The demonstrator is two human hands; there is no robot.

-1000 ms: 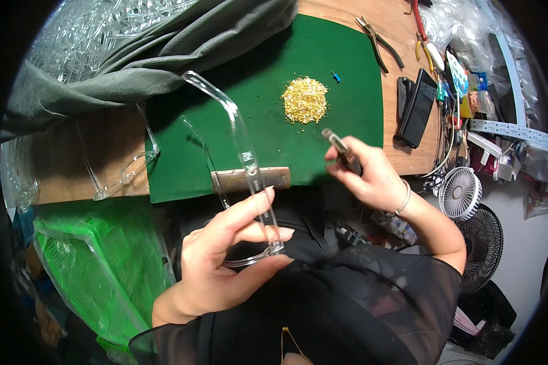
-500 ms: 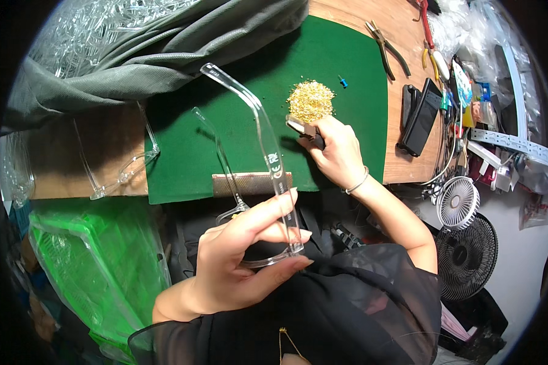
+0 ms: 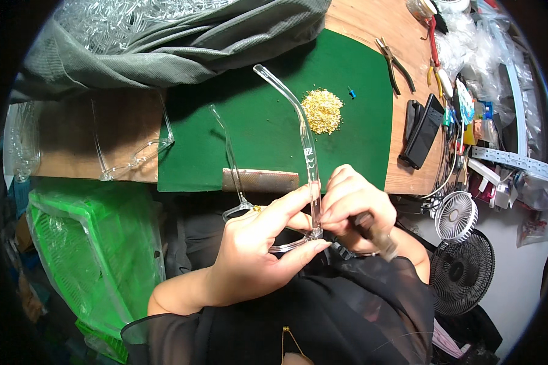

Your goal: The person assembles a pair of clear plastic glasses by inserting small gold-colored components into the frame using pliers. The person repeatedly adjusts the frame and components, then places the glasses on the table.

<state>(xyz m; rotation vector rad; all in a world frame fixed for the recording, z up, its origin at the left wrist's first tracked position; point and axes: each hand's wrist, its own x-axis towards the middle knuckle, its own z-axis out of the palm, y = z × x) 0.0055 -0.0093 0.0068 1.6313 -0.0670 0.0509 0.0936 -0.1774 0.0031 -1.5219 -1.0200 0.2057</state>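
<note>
My left hand (image 3: pixel 256 255) pinches a clear plastic eyeglass frame (image 3: pixel 304 134) by its hinge corner, with one temple arm standing up and the other spread to the left. My right hand (image 3: pixel 359 210) is closed around a pair of pliers (image 3: pixel 380 240), whose metal end is blurred and points down to the right. Its thumb and fingertips meet against the frame's hinge; whether they pinch a small part there I cannot tell. Beyond the hands, a heap of tiny gold-coloured pieces (image 3: pixel 323 111) lies on the green mat (image 3: pixel 256 103).
Another clear frame (image 3: pixel 137 157) rests on the table's left. Grey cloth (image 3: pixel 182 55) borders a pile of clear frames (image 3: pixel 128 24). Black-handled pliers (image 3: pixel 396 66), a blue pushpin (image 3: pixel 351 93) and a phone (image 3: pixel 422 131) lie right. A green crate (image 3: pixel 97 255) and fans (image 3: pixel 456 216) stand lower.
My right hand has come back from the gold heap to the glasses' hinge, and the pliers have turned to point toward me. The held frame has shifted a little to the right in view.
</note>
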